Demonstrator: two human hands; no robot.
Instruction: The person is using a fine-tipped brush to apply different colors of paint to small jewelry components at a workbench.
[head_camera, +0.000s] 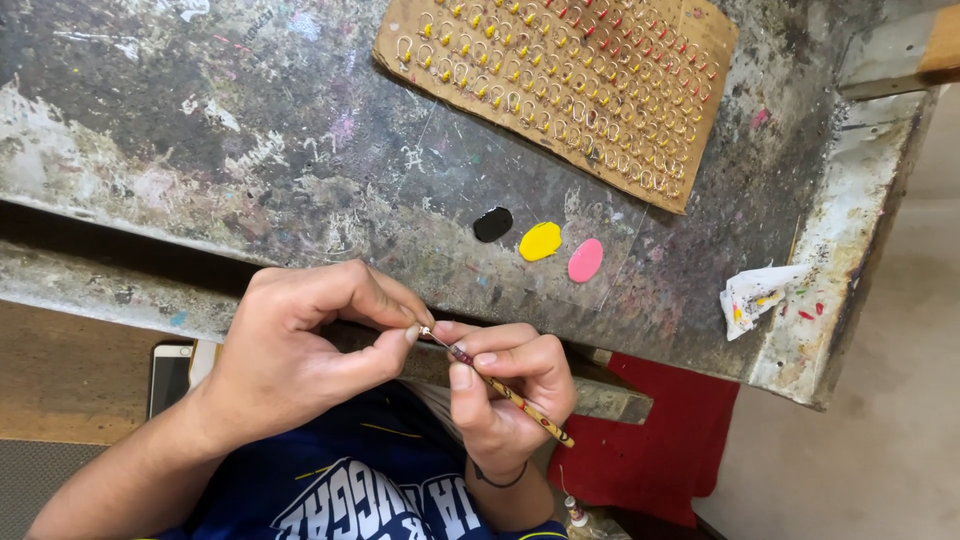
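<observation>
My left hand (300, 345) pinches a tiny metal piece (425, 330) between thumb and fingertips, just below the table's front edge. My right hand (505, 395) grips a thin paint-speckled stick (510, 395) like a pen, its tip touching the small piece. On the table beyond lie three paint blobs: black (492, 224), yellow (540, 241) and pink (585, 260). A cardboard sheet (560, 80) at the top holds several rows of small hooks tipped in yellow and red.
The worn, paint-stained table (250, 130) fills the upper view. A paint-smeared crumpled paper (757, 295) lies near its right edge. A phone (170, 375) rests lower left, a red cloth (660, 440) lower right, and a small bottle (575, 512) near my right wrist.
</observation>
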